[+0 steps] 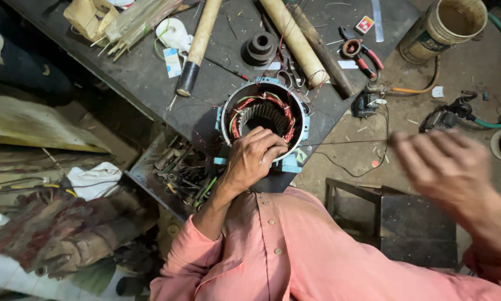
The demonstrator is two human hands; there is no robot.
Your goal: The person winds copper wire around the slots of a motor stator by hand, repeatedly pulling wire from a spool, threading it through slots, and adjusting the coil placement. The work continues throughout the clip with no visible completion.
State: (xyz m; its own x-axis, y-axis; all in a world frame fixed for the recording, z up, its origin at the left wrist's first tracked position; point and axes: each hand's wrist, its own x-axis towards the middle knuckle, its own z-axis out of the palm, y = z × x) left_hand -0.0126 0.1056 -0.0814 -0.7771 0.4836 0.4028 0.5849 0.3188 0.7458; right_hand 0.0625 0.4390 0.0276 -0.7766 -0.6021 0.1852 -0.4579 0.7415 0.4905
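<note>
Motor stator point(264, 120), round, light-blue housing with copper-red windings around the slotted core, sits at the near edge of the dark desk point(150, 78), about mid-frame. Left hand point(254, 158) rests on the stator's near rim, fingers curled narrow and bunched over the windings; what the fingertips pinch cannot be told. Right hand point(448, 167) is raised off to the right, well apart from the stator, blurred, fingers loosely spread, palm holding nothing visible. A thin wire point(345, 142) runs from the stator rim towards the right hand. Far side of the stator: two pale wooden handles point(292, 39), a dark pulley point(260, 49), red-handled pliers point(362, 56). Open drawer of tools point(178, 167) just left of the left wrist.
</note>
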